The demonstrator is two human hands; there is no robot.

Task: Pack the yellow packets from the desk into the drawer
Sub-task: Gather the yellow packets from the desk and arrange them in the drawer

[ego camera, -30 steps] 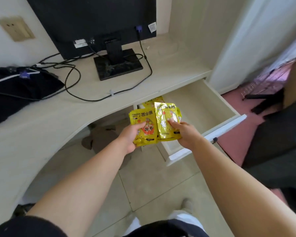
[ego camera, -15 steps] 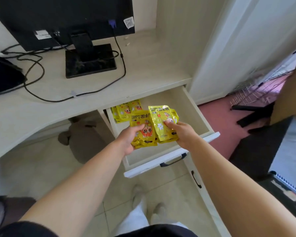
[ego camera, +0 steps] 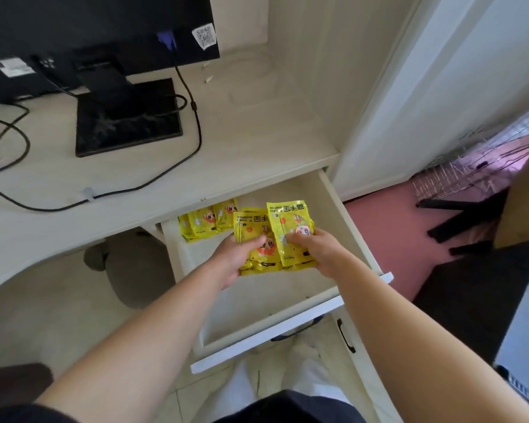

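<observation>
Head view: your left hand [ego camera: 237, 256] and right hand [ego camera: 321, 248] both grip a fan of packets [ego camera: 287, 222] over the open drawer [ego camera: 257, 303]. Another pile [ego camera: 205, 222] already lies at its far left. No packets show on the desk [ego camera: 257, 132], so you seem nearly done.

The yellow packets [ego camera: 290, 230] are glossy, crinkled plastic film. The tabletop [ego camera: 251, 138] and drawer [ego camera: 257, 300] look like pale, smooth, matt wood-grain laminate. The monitor base [ego camera: 129, 129] is glossy black plastic, dusty, the cable [ego camera: 196, 123] matt black, and the floor tiles [ego camera: 58, 315] smooth.
</observation>
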